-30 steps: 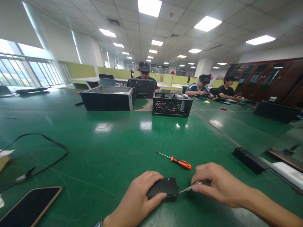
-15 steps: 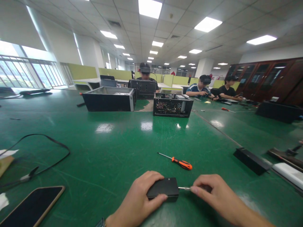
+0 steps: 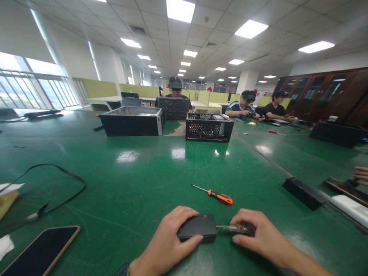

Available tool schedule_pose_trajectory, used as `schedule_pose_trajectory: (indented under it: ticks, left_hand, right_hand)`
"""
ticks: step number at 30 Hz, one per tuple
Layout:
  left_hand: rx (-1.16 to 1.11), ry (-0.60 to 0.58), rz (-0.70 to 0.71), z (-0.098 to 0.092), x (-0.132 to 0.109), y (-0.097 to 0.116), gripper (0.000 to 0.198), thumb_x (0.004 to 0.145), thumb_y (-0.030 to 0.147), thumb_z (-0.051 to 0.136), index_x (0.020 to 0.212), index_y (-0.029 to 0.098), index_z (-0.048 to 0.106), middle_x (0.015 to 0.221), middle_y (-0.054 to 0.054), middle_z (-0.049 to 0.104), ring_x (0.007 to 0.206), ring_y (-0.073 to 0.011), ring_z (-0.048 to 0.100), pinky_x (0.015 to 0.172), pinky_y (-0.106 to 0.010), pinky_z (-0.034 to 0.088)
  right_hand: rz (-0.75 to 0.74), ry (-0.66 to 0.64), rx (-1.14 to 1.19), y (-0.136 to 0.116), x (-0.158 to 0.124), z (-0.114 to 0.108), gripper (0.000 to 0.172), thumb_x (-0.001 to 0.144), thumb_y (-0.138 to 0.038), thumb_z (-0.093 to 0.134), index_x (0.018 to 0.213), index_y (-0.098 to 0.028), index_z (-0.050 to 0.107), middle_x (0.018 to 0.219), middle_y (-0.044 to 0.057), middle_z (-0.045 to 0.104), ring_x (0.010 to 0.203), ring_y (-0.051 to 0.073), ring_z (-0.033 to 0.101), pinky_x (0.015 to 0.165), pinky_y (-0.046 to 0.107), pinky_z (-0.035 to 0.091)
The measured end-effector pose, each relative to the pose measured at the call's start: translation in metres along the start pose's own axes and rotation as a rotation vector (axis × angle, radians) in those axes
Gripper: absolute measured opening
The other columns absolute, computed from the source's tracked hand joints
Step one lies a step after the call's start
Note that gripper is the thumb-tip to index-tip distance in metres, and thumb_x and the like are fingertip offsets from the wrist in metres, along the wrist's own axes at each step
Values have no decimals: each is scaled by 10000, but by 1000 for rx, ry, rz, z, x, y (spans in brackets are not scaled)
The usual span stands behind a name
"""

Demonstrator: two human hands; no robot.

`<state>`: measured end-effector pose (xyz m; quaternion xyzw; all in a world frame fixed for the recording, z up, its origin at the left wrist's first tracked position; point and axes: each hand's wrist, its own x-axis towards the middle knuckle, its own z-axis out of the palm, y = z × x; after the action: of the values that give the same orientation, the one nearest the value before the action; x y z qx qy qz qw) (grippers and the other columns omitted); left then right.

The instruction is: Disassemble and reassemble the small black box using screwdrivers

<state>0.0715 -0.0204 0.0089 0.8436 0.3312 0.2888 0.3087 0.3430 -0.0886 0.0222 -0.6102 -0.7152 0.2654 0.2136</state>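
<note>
My left hand [image 3: 175,239] is closed around a small black box [image 3: 198,227] on the green table, thumb along its near side and fingers over the far side. My right hand [image 3: 255,234] grips a screwdriver [image 3: 237,228] by its dark, partly see-through handle, with thumb and fingers on either side. Its thin metal shaft points left and meets the right end of the box; the tip is hidden. Beyond both hands lies another screwdriver [image 3: 220,196] with an orange and black handle, touched by neither.
A phone [image 3: 43,251] and a black cable [image 3: 69,172] lie at the left. Open computer cases [image 3: 132,124] stand farther back. At the right are a long black part [image 3: 303,193], a white bar [image 3: 350,209] and another person's hand [image 3: 361,175]. Several people sit across the table.
My right hand's fingers have loosened and spread along the screwdriver, so more of its handle shows. My left hand and the box stay put. Another person's hand has come into view at the right edge.
</note>
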Motion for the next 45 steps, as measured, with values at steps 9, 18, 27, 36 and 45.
schedule_pose_trajectory:
  ticks: [9,18,27,36,45]
  left_hand:
    - [14,-7,-6,-3,1,3,338,746,189,715,1077,209,651,1041,-52,688,970,-237,635,893,-364,486]
    - [1,-8,7,-2,2,3,333,742,180,716,1067,207,650,1037,-45,685,969,-227,628,890,-349,485]
    - [0,-11,-11,-1,0,1,416,737,216,744,1138,220,633,1098,-47,677,1024,-237,622,933,-357,472]
    - [28,-17,-46,-1,0,0,471,734,230,740,1189,220,619,1129,-65,683,1044,-258,628,959,-389,470]
    - [49,5,-150,-7,-11,-8,757,662,205,752,1365,219,473,1226,-87,640,1139,-285,587,1040,-454,417]
  right_hand:
    - [-38,11,21,2,-2,-1,186,870,-368,637,855,-203,721,794,13,654,753,169,584,691,285,411]
    - [3,65,66,-7,0,-8,197,825,-356,662,953,-212,704,803,11,612,729,168,550,657,285,403]
    - [130,155,409,8,3,18,239,748,-390,716,857,-185,658,725,-15,594,687,157,543,645,273,407]
    - [245,340,774,10,-4,28,335,779,-480,699,965,-202,687,962,50,705,932,240,661,801,324,525]
    - [-59,534,-98,-29,-24,-70,578,923,-559,428,1442,-306,445,1498,27,463,1385,320,390,1146,557,295]
